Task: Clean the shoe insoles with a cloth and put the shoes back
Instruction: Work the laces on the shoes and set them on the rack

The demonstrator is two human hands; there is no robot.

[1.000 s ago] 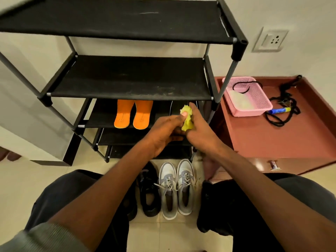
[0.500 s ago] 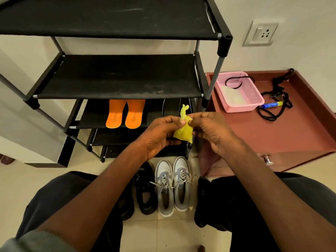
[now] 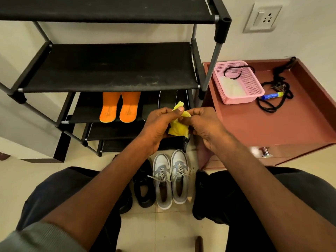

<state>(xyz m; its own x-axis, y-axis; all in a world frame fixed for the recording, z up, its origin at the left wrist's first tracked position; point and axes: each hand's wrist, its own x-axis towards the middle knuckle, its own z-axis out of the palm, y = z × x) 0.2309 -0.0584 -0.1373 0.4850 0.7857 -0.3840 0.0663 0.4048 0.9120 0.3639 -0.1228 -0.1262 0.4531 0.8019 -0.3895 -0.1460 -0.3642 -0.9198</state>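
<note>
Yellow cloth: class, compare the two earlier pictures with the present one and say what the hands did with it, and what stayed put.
A second ago the yellow cloth was bunched tight between both hands. Since then the left hand and right hand have drawn slightly apart, both still pinching it, so more of it hangs loose between the fingers. The orange insoles on the rack and the grey shoes on the floor have not moved.
</note>
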